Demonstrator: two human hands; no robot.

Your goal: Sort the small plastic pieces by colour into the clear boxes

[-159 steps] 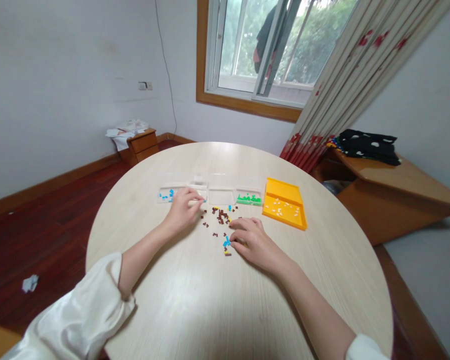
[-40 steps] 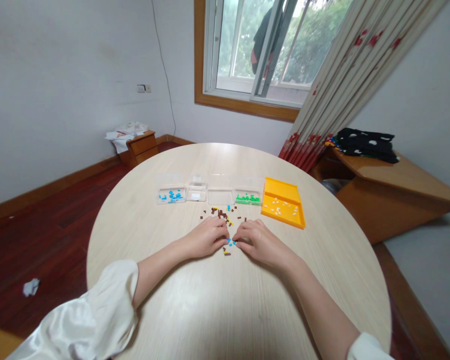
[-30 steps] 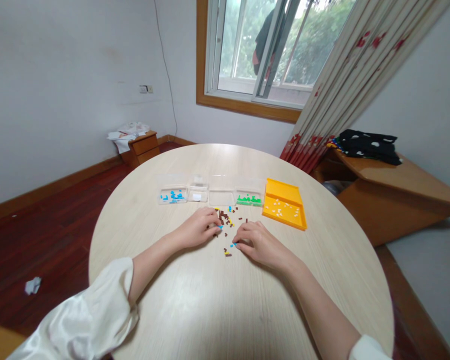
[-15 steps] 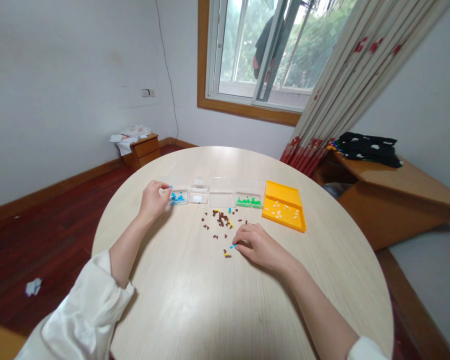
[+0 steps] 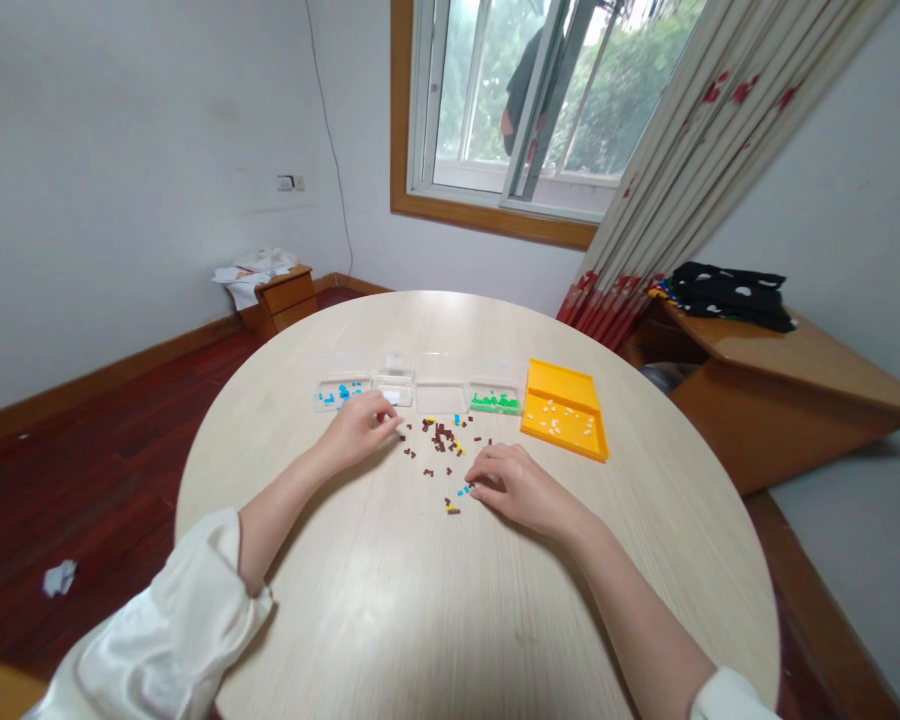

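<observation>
My left hand (image 5: pixel 358 432) is over the table left of a loose pile of small brown toy bricks (image 5: pixel 441 436), its thumb and forefinger a little apart with nothing visible between them. My right hand (image 5: pixel 516 484) rests at the pile's near right side, thumb and forefinger closed around what looks like a tiny brown brick. Small blue bricks (image 5: pixel 462 491) lie by those fingertips. Just to the left are a few brown and yellow bricks (image 5: pixel 451 510). Behind my left hand, a clear box (image 5: pixel 319 404) holds blue bricks.
Along the back stand a small clear box (image 5: pixel 405 376), an empty clear box (image 5: pixel 441 408), a clear box with green bricks (image 5: pixel 495 402) and an open yellow case (image 5: pixel 562 380) with white bricks. All are on the round wooden table (image 5: pixel 435 620).
My left hand has moved right and nearer from the blue-brick box, and the blue brick it pinched is gone from its fingers. My right hand has stayed nearly in place; a brown piece now shows there.
</observation>
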